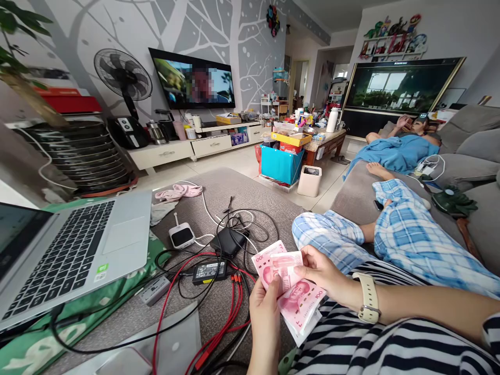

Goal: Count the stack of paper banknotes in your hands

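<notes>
A stack of pink banknotes [291, 294] is held over my lap, at the bottom centre of the head view. My left hand [264, 317] grips the stack from below, thumb pressed on the top note. My right hand [322, 273], with a cream watch at the wrist, pinches the upper right edge of one note with its fingers closed. I sit on a grey sofa [464, 172] in blue plaid trousers and a striped top.
An open laptop [74, 250] lies on a green cloth at left. Tangled black and red cables, a power brick [209, 271] and a white charger [182, 235] cover the grey ottoman. Another person lies under a blue blanket [398, 151] at the sofa's far end. A teal box [280, 164] and white bin stand on the floor.
</notes>
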`<move>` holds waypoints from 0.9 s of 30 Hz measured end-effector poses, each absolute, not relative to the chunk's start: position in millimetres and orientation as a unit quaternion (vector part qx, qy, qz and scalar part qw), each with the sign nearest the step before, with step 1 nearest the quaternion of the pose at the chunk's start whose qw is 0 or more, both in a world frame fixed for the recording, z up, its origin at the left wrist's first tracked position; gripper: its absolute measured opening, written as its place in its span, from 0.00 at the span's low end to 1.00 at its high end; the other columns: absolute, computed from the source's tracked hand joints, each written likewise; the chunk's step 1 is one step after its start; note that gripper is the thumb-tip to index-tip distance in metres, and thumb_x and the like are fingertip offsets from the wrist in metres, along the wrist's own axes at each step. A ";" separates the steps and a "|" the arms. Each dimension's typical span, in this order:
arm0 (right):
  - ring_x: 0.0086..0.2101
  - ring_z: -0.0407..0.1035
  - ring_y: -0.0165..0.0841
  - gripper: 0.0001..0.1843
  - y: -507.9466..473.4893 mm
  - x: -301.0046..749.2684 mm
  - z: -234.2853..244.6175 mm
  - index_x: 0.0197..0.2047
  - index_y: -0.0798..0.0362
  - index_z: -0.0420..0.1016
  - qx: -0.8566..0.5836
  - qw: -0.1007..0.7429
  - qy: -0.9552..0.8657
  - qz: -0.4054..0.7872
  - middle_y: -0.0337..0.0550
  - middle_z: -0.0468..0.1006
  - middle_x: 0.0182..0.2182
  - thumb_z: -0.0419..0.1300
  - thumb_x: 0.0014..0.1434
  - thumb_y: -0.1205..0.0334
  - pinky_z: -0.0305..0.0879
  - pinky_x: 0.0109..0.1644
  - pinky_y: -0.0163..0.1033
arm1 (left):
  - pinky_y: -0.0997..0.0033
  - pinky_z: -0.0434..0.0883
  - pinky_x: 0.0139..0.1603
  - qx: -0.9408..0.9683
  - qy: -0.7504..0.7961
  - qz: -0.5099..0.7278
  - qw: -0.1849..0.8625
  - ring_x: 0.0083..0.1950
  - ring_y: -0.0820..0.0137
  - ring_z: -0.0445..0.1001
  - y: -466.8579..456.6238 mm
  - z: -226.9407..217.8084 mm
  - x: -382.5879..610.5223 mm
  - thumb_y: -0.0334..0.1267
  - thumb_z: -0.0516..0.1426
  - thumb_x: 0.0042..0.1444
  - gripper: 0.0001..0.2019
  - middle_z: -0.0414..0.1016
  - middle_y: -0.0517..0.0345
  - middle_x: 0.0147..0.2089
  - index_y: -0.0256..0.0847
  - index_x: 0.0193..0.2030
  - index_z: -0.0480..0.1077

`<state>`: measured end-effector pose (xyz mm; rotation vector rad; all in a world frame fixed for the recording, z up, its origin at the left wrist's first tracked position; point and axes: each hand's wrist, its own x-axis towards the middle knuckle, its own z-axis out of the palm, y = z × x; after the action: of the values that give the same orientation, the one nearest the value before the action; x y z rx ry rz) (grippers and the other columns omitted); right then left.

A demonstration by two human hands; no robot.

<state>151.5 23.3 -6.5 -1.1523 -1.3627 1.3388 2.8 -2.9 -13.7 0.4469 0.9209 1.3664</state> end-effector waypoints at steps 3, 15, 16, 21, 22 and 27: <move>0.30 0.61 0.29 0.18 23.3 149.0 -1.6 0.34 0.55 0.68 -0.461 0.444 -0.554 0.532 0.38 0.68 0.28 0.62 0.54 0.48 0.58 0.34 0.35 | 0.65 0.71 0.42 0.205 0.409 0.599 0.658 0.37 0.64 0.77 -2.4 -16.9 2.1 0.41 0.66 0.41 0.19 0.78 0.50 0.37 0.35 0.40 0.73; 0.23 0.50 0.25 0.21 22.8 146.7 3.0 0.30 0.56 0.69 -0.468 0.444 -0.551 0.529 0.34 0.59 0.21 0.58 0.56 0.43 0.46 0.25 0.34 | 0.67 0.71 0.32 0.185 0.409 0.589 0.672 0.30 0.65 0.75 -3.3 -15.1 2.6 0.43 0.65 0.41 0.19 0.77 0.52 0.32 0.36 0.40 0.73; 0.23 0.50 0.25 0.22 22.8 146.7 3.3 0.29 0.56 0.68 -0.467 0.443 -0.553 0.530 0.34 0.59 0.21 0.58 0.56 0.43 0.46 0.25 0.34 | 0.68 0.71 0.32 0.182 0.410 0.591 0.670 0.29 0.66 0.75 -2.8 -16.9 2.4 0.44 0.65 0.42 0.19 0.76 0.53 0.32 0.36 0.39 0.73; 0.22 0.50 0.25 0.23 22.5 146.7 4.3 0.27 0.55 0.65 -0.470 0.433 -0.556 0.531 0.33 0.57 0.19 0.56 0.56 0.42 0.45 0.24 0.34 | 0.68 0.71 0.32 0.178 0.417 0.598 0.661 0.30 0.66 0.75 -0.1 -24.0 0.4 0.46 0.64 0.44 0.19 0.75 0.54 0.30 0.35 0.39 0.73; 0.22 0.50 0.25 0.22 22.4 146.5 4.6 0.26 0.54 0.64 -0.470 0.434 -0.555 0.532 0.33 0.57 0.19 0.57 0.56 0.42 0.45 0.24 0.34 | 0.68 0.71 0.32 0.177 0.417 0.598 0.661 0.31 0.65 0.75 0.0 -23.6 0.3 0.46 0.64 0.44 0.20 0.75 0.53 0.32 0.34 0.41 0.73; 0.22 0.50 0.25 0.20 21.6 145.7 7.5 0.26 0.53 0.61 -0.463 0.443 -0.558 0.527 0.32 0.57 0.20 0.56 0.58 0.45 0.45 0.25 0.34 | 0.68 0.72 0.37 0.163 0.434 0.611 0.642 0.36 0.63 0.76 -1.1 -12.5 1.4 0.44 0.62 0.45 0.20 0.78 0.51 0.36 0.35 0.44 0.74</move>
<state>145.7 21.6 7.5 -1.1478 -1.3837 1.3073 1.4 -1.1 -12.5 0.3704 0.9881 1.3914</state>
